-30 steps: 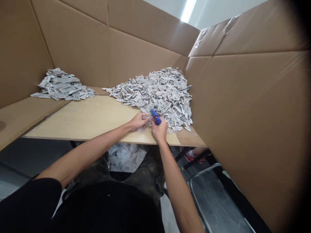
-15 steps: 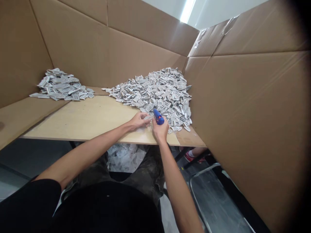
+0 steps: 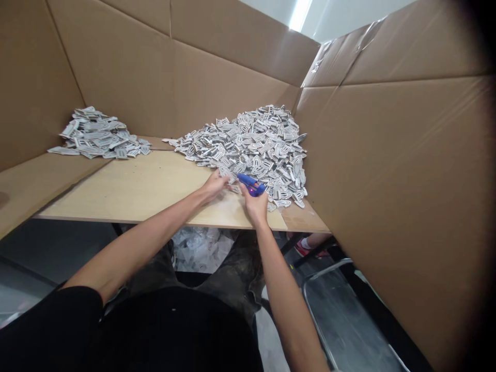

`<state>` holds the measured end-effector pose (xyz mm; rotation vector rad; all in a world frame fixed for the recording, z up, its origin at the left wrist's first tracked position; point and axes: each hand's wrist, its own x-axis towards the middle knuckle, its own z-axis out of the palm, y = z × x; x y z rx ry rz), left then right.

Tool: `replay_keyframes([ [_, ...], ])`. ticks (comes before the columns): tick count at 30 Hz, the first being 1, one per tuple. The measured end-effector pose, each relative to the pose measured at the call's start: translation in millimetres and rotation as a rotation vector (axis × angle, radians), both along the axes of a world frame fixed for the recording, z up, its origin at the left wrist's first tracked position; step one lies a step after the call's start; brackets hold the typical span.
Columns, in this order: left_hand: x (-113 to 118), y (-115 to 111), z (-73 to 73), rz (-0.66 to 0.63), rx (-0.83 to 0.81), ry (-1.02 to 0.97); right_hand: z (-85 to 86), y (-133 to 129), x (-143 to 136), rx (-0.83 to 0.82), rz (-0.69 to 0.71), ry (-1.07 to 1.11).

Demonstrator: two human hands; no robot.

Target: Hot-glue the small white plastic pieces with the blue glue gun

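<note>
Tall cardboard walls close in the whole scene, running from the left edge round the back to the right of the frame. Inside them a pale wooden table fills the middle. Against the right wall, centre-right of the frame, lies a big heap of small grey-white flat pieces; they look like thin moulded parts with cut-out slots, light and fairly stiff, apt to slide over one another. A smaller heap sits in the upper left.

At the near foot of the big heap the left hand has its fingers pinched on one piece, held by the edge, which seems the sensible place to grip something so thin. Just beside it the right hand is clenched around a blue-handled tool, its tip pointing left toward that piece. What kind of tool it is I cannot tell.
</note>
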<state>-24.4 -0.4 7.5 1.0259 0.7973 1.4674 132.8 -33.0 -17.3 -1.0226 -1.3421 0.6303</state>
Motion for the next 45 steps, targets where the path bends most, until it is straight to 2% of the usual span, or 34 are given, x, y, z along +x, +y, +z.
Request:
replay_keyframes([
  [5, -2, -2, -0.9, 0.024, 0.027, 0.144, 1.0, 0, 0, -0.059, 0.068, -0.027],
  [14, -5, -11, 6.1, -0.080, 0.068, 0.272, -9.2, 10, 3, -0.050, 0.053, -0.026],
  [45, -8, -5, -2.7, -0.114, 0.142, 0.277, -10.4, 13, 5, 0.058, 0.138, -0.072],
])
